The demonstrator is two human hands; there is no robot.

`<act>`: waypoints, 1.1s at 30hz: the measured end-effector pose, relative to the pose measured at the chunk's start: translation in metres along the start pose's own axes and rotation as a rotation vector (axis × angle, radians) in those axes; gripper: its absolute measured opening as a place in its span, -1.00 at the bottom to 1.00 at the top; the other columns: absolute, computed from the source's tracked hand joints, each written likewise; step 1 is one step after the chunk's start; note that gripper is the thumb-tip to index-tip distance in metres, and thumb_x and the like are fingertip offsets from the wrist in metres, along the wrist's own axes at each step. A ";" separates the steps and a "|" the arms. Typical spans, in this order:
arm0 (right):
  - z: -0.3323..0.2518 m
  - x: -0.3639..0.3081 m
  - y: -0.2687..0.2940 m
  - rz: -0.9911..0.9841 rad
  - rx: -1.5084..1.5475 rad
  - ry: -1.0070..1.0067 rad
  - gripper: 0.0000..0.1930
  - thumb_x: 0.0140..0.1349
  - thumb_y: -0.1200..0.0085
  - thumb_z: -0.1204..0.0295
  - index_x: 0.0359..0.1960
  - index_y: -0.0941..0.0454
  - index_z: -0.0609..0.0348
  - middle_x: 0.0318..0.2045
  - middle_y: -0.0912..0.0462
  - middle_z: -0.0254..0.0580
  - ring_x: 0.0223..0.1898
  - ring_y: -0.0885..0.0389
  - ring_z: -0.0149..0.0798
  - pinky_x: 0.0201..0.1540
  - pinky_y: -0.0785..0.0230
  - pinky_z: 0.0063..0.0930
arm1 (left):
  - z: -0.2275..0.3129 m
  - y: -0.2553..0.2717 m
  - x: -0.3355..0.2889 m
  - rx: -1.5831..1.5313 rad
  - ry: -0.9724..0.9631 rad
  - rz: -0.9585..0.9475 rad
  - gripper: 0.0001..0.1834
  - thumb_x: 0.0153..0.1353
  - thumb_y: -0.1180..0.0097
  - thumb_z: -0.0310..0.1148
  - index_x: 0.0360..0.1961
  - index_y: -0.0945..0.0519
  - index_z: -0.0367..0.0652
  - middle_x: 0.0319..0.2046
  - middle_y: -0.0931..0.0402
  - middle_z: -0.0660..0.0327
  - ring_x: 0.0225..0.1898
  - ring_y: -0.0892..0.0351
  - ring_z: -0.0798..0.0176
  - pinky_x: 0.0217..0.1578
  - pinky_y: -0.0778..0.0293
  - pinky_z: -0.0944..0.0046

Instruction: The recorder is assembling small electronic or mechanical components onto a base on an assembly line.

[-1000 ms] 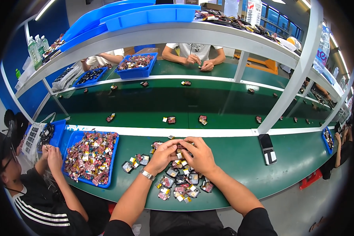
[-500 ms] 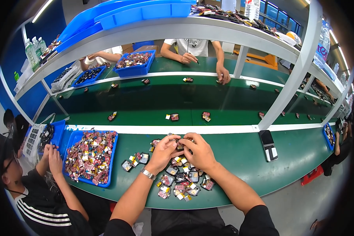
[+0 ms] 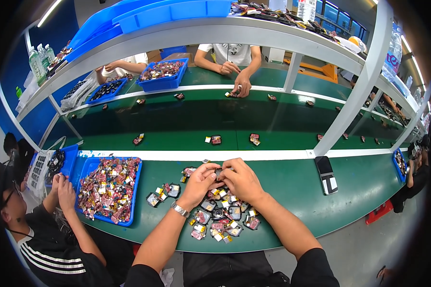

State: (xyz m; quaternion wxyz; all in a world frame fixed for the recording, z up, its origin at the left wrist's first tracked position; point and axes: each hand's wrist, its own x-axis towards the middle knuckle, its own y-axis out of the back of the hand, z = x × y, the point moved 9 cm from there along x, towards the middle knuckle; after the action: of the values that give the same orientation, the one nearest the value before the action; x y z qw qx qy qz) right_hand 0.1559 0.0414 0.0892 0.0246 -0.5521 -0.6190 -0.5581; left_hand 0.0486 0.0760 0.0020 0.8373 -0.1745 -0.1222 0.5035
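Note:
My left hand (image 3: 199,185), with a metal-banded watch on its wrist, and my right hand (image 3: 243,182) meet over the green table. Their curled fingers pinch a small electronic assembly (image 3: 219,176), mostly hidden between the fingertips. Just below them lies a pile of similar assemblies (image 3: 219,214), dark housings with red circuit boards and silver and yellow parts. A few more assemblies (image 3: 164,192) rest to the left of my left wrist.
On the left stands a blue bin (image 3: 111,191) heaped with red boards, beside a co-worker (image 3: 57,229). A dark open case (image 3: 326,176) lies right, near a white post (image 3: 354,91). Spaced assemblies (image 3: 216,139) lie along the green strip beyond the white rail (image 3: 273,155). Another person's hand (image 3: 242,86) reaches there.
My hands stay together around the assembly, with only small finger shifts. Across the line, the other person's hand has moved left to another assembly.

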 end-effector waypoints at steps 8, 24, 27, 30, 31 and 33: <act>0.003 0.000 0.002 -0.033 -0.016 -0.012 -0.83 -0.07 -0.26 0.54 -0.39 -0.61 0.09 -0.19 -0.50 -0.24 -0.11 -0.47 -0.13 -0.07 -0.41 -0.30 | 0.002 0.000 0.000 0.014 -0.004 0.005 -0.72 0.40 0.14 -0.53 0.12 -0.33 -0.28 -0.07 -0.50 0.12 0.02 -0.55 0.26 0.07 -0.57 0.16; 0.004 -0.001 0.007 -0.050 0.237 -0.070 -0.89 0.02 -0.23 0.47 -0.38 -0.63 0.14 0.00 -0.52 -0.18 0.11 -0.41 -0.06 0.09 -0.36 -0.23 | 0.000 -0.007 -0.004 -0.020 0.072 -0.113 -0.61 0.33 -0.01 -0.51 0.16 -0.32 -0.25 0.03 -0.48 0.12 0.06 -0.53 0.26 0.05 -0.58 0.19; 0.005 -0.002 0.006 -0.061 0.259 -0.087 -0.89 0.02 -0.24 0.46 -0.39 -0.64 0.14 -0.01 -0.53 -0.17 0.09 -0.43 -0.06 0.08 -0.38 -0.26 | 0.000 -0.010 -0.004 0.000 0.061 -0.104 -0.66 0.37 0.02 -0.46 0.14 -0.34 -0.24 -0.03 -0.51 0.14 0.03 -0.54 0.26 0.02 -0.59 0.20; 0.010 -0.007 0.008 0.036 0.189 -0.135 -0.89 0.01 -0.26 0.47 -0.39 -0.64 0.15 -0.02 -0.54 -0.17 0.08 -0.45 -0.08 0.04 -0.41 -0.28 | -0.002 -0.007 -0.002 -0.111 0.056 -0.113 -0.66 0.38 0.02 -0.43 0.14 -0.34 -0.24 -0.04 -0.51 0.14 0.02 -0.55 0.27 0.02 -0.60 0.19; 0.009 -0.008 0.007 0.044 0.186 -0.139 -0.89 0.01 -0.26 0.47 -0.39 -0.64 0.15 -0.02 -0.54 -0.17 0.08 -0.45 -0.08 0.04 -0.41 -0.28 | -0.003 -0.006 -0.002 -0.116 0.059 -0.104 -0.66 0.38 0.02 -0.41 0.14 -0.34 -0.23 -0.05 -0.51 0.12 0.02 -0.55 0.27 0.03 -0.60 0.18; 0.009 -0.009 0.008 0.073 0.179 -0.167 -0.90 0.02 -0.25 0.49 -0.41 -0.63 0.18 -0.06 -0.55 -0.20 0.08 -0.44 -0.09 0.09 -0.37 -0.28 | -0.004 -0.006 0.000 -0.122 0.050 -0.097 -0.69 0.39 0.07 -0.44 0.13 -0.34 -0.23 -0.02 -0.50 0.09 0.02 -0.56 0.23 0.03 -0.60 0.15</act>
State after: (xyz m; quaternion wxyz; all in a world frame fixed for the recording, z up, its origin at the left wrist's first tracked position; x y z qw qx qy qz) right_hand 0.1703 0.0406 0.0853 0.0425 -0.6143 -0.6459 -0.4513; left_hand 0.0549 0.0722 0.0012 0.8513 -0.2317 -0.1399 0.4494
